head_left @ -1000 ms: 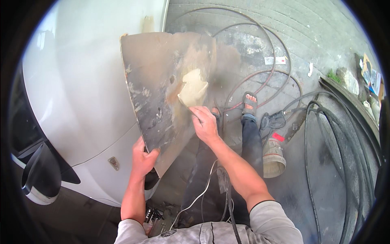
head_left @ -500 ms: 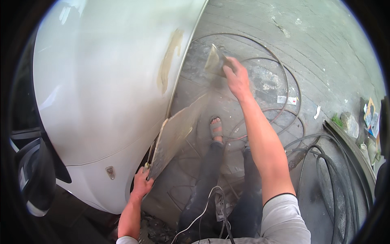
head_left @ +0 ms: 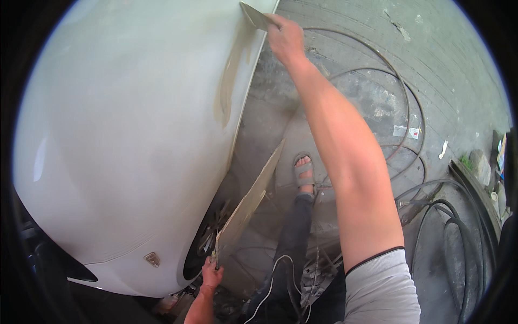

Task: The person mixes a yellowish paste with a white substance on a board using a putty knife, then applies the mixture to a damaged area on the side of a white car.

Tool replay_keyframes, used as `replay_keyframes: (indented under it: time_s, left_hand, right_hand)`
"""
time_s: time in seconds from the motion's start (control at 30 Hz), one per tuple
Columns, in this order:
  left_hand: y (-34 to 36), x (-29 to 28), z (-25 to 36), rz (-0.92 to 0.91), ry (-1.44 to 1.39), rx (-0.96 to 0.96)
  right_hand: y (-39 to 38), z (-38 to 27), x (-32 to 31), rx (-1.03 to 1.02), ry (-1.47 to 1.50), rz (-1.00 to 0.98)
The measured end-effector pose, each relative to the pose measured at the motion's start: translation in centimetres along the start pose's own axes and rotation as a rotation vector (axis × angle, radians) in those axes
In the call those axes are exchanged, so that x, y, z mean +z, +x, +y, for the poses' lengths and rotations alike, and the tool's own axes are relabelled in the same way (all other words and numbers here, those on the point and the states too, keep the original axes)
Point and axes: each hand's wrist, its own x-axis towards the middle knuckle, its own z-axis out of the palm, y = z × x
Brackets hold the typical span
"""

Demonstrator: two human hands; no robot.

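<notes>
My right hand (head_left: 287, 40) is closed round a flat putty spreader (head_left: 254, 17), whose blade lies against the white car panel (head_left: 129, 146) near its right edge. Just below the blade, a long beige streak of filler (head_left: 229, 86) runs down the panel. Lower down, my left hand (head_left: 211, 274) grips the bottom end of a thin, rough-edged mixing board (head_left: 251, 200), held tilted beside the car's wheel (head_left: 208, 229). A small lump of beige paste shows on the board's face. My left fingers are partly hidden.
Looped hoses (head_left: 407, 92) lie on the grey concrete floor (head_left: 350, 48) to the right. A dark curved strip (head_left: 477, 200) and a stone (head_left: 479, 167) are at the far right. A white cable (head_left: 275, 264) hangs in front of my legs.
My right hand has moved up and left, bringing the spreader from over the floor onto the panel. The board has turned more edge-on, and the view has shifted.
</notes>
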Motion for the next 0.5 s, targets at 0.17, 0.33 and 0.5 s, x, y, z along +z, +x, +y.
replay_keyframes:
  time_s: [0.17,0.33,0.5]
  left_hand:
    - [1.1,-0.9,-0.2,-0.034,0.025,-0.017]
    - [1.9,-1.6,0.1,-0.038,-0.013,0.028]
    - [2.6,-2.2,-0.5,-0.043,-0.046,0.009]
  right_hand:
    - [0.4,0.1,0.7,-0.011,0.072,0.037]
    - [-0.2,-0.4,1.0,0.056,0.064,0.017]
    - [-1.4,0.0,2.1,0.057,0.194,0.019]
